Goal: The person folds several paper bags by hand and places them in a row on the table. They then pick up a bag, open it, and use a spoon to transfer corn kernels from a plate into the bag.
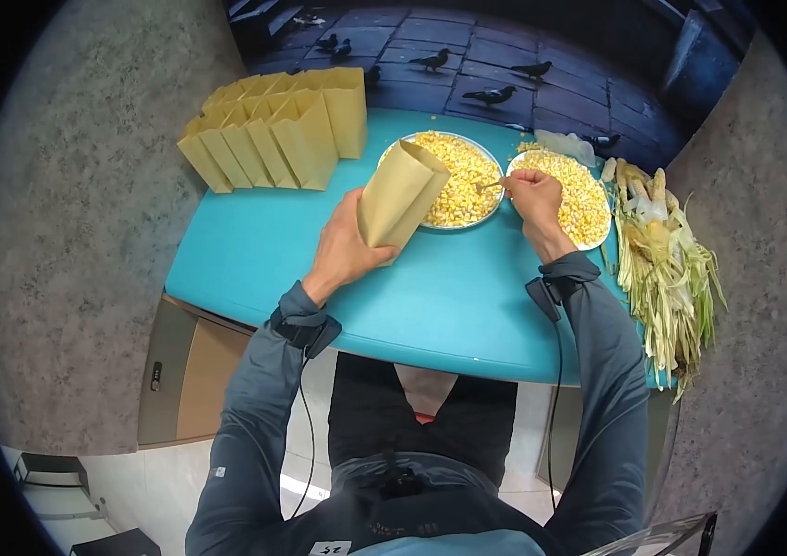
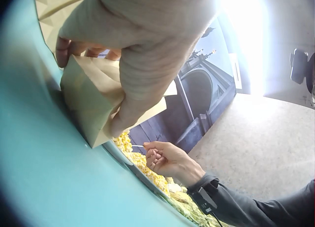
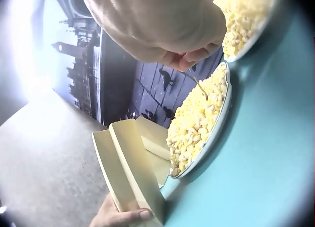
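The left hand (image 1: 345, 248) has its fingers clamped round an open paper bag (image 1: 401, 193), which leans tilted at the 9 o'clock rim of the near plate of corn kernels (image 1: 457, 179) on the teal counter (image 1: 430, 296). The right hand (image 1: 532, 196) pinches a small spoon (image 1: 489, 185) whose tip sits in the kernels at the plate's 3 o'clock side. Judging by this, filling of this bag is only at its start: both that plate and the second plate of kernels (image 1: 571, 196), just to the right, look heaped. A row of folded bags (image 1: 268, 125) stands at 10 o'clock from the held bag; whether any of them already hold corn cannot be told, since their mouths face away. The inside of the held bag is hidden in every view, so how much it holds is unknown. The spoon's bowl is too small to make out. Husks and cobs (image 1: 667, 264) lie at the counter's right edge, partly over it.
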Available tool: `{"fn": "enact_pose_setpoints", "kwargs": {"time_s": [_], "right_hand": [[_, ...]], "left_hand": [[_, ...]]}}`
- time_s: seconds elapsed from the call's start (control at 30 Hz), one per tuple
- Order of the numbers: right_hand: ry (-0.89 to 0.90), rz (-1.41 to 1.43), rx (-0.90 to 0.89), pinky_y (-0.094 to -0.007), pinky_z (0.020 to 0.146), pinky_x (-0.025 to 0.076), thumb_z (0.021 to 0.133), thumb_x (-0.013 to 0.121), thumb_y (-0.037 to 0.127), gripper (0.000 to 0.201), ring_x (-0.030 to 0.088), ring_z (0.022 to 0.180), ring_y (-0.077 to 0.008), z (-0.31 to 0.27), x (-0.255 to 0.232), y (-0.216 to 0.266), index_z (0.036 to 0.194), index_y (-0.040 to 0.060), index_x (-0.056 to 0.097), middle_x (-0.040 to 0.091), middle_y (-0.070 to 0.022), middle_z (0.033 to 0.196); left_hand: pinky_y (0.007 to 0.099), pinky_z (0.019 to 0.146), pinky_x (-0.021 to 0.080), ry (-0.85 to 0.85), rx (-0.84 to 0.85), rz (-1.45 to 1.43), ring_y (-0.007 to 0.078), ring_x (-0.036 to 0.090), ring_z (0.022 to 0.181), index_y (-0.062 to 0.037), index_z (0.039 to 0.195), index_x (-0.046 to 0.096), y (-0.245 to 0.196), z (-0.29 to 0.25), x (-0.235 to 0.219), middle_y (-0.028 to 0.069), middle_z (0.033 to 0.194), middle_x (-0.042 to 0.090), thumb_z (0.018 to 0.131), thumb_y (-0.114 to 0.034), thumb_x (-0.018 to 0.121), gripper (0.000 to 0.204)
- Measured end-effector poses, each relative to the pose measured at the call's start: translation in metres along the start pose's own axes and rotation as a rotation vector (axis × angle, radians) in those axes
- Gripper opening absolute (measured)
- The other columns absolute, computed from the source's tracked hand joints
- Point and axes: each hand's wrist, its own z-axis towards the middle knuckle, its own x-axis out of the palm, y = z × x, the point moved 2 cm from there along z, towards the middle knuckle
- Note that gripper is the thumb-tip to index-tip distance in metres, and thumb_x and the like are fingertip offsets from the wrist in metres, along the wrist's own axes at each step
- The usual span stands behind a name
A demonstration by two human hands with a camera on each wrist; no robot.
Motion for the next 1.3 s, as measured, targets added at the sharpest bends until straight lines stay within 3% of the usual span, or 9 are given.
{"fn": "enact_pose_setpoints", "kwargs": {"time_s": [0.03,0.23,0.77,0.93,1.07,1.17,1.23,1.27,1.3], "right_hand": [[0.046,0.118,0.094,-0.0282,0.065,0.054,0.082,0.087,0.005,0.014,0.070,0.070,-0.0140,0.001,0.002,-0.004,0.091,0.0000,0.077,0.076,-0.0076,0.081],[0.028,0.216,0.206,-0.0233,0.054,0.045,0.085,0.087,0.003,0.014,0.060,0.061,-0.0091,-0.003,0.004,-0.001,0.088,0.0031,0.073,0.071,-0.0032,0.075],[0.036,0.386,0.261,-0.0216,0.056,0.050,0.088,0.085,-0.001,0.015,0.064,0.065,-0.0092,0.006,0.009,0.008,0.092,0.0030,0.072,0.071,-0.0026,0.080],[0.077,0.429,0.106,-0.0247,0.061,0.052,0.084,0.087,0.002,0.017,0.066,0.068,-0.0121,0.027,0.007,0.016,0.094,0.0007,0.074,0.073,-0.0056,0.083],[0.045,0.432,0.067,-0.0246,0.062,0.052,0.085,0.087,0.003,0.018,0.067,0.071,-0.0120,0.000,0.006,0.058,0.098,-0.0003,0.074,0.073,-0.0054,0.084],[0.104,0.409,-0.083,-0.0249,0.064,0.052,0.087,0.088,0.006,0.021,0.066,0.073,-0.0113,-0.025,0.013,0.081,0.101,-0.0008,0.075,0.074,-0.0047,0.084],[0.254,0.203,-0.305,-0.0262,0.068,0.053,0.089,0.087,0.010,0.020,0.067,0.075,-0.0107,-0.042,0.024,0.093,0.101,0.0000,0.075,0.075,-0.0035,0.084],[0.251,0.210,-0.305,-0.0262,0.068,0.053,0.089,0.087,0.010,0.020,0.067,0.075,-0.0107,-0.049,0.027,0.097,0.101,0.0000,0.075,0.075,-0.0035,0.084],[0.256,0.122,-0.528,-0.0266,0.068,0.053,0.091,0.085,0.010,0.018,0.068,0.075,-0.0102,-0.056,0.027,0.105,0.101,0.0006,0.075,0.076,-0.0035,0.084]], "left_hand": [[0.0498,0.108,0.054,0.017,-0.018,0.001,0.0411,0.063,0.130,-0.0028,0.151,0.046,-0.001,0.000,0.000,0.0225,0.141,0.062,0.069,-0.023,0.097,0.099],[0.0496,0.107,0.055,0.007,-0.001,-0.012,0.0410,0.064,0.127,-0.0026,0.150,0.046,-0.002,0.000,-0.001,0.0225,0.139,0.063,0.069,-0.023,0.097,0.098],[0.0492,0.107,0.054,0.007,-0.011,-0.014,0.0411,0.064,0.128,-0.0036,0.152,0.045,0.000,0.001,0.001,0.0223,0.139,0.063,0.070,-0.023,0.097,0.100],[0.0468,0.112,0.052,-0.032,0.033,0.030,0.0419,0.062,0.131,-0.0015,0.152,0.045,0.009,0.000,0.005,0.0246,0.141,0.062,0.069,-0.023,0.099,0.102],[0.0497,0.107,0.054,-0.037,0.009,0.008,0.0438,0.063,0.128,-0.0051,0.153,0.044,0.012,0.000,0.006,0.0238,0.139,0.062,0.067,-0.027,0.098,0.103],[0.0501,0.107,0.054,-0.004,0.022,-0.033,0.0420,0.064,0.128,-0.0050,0.152,0.046,0.008,0.001,0.005,0.0220,0.139,0.063,0.067,-0.026,0.098,0.102],[0.0506,0.107,0.054,0.001,-0.031,-0.015,0.0406,0.064,0.128,-0.0047,0.151,0.047,0.003,0.001,0.002,0.0212,0.140,0.064,0.067,-0.024,0.098,0.101],[0.0506,0.107,0.054,0.002,-0.028,-0.009,0.0406,0.064,0.128,-0.0047,0.151,0.047,0.003,0.000,-0.001,0.0212,0.140,0.064,0.067,-0.024,0.098,0.101],[0.0504,0.107,0.054,-0.005,-0.026,-0.005,0.0406,0.064,0.128,-0.0046,0.151,0.047,0.002,0.000,-0.002,0.0213,0.140,0.064,0.067,-0.024,0.099,0.101]]}}
